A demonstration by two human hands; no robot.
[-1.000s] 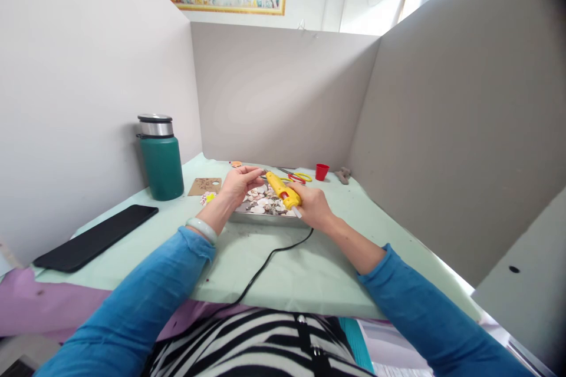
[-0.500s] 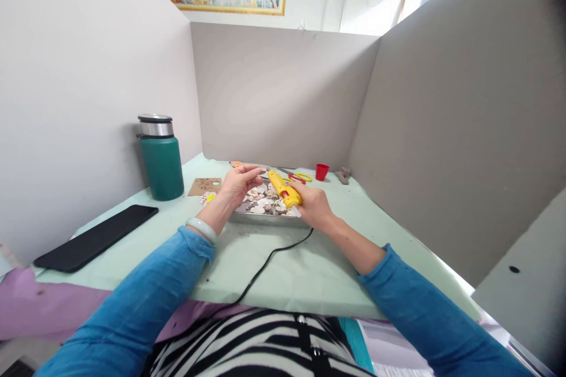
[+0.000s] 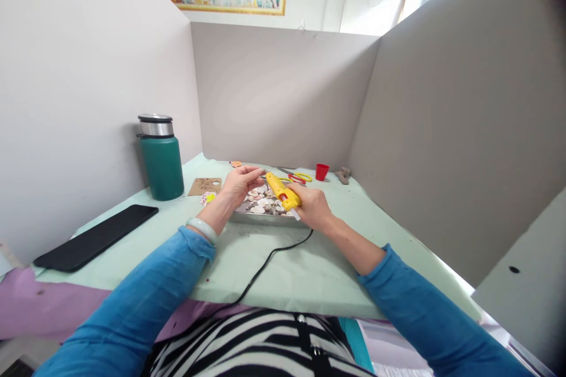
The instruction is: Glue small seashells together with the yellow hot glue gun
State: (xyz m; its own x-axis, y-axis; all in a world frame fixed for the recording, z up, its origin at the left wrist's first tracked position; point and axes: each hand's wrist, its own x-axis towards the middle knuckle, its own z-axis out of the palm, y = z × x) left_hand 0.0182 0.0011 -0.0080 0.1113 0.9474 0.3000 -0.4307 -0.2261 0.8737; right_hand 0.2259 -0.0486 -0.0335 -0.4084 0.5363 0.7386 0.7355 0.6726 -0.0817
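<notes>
Slanting between the hands [image 3: 312, 206], glue gun [image 3: 282, 191], right-held

- Glue gun [image 3: 283, 191]: finished in yellow, marked with red.
- Shells [image 3: 259, 202]: mixed in white, cream and grey.
- Bottle [image 3: 161, 166]: coloured deep green, banded in silver, trimmed in black.
- Scissor handles [image 3: 302, 178]: coloured in red and yellow.
- Cup [image 3: 322, 172]: coloured solid red.
- Card [image 3: 204, 187]: coloured brown, patterned with dark marks.
- Counter [image 3: 354, 235]: covered in pale green.
- Sleeves [image 3: 145, 283]: dyed blue.
- Garment [image 3: 252, 347]: striped in black and white.
- Cord [image 3: 270, 254]: coloured black.
</notes>
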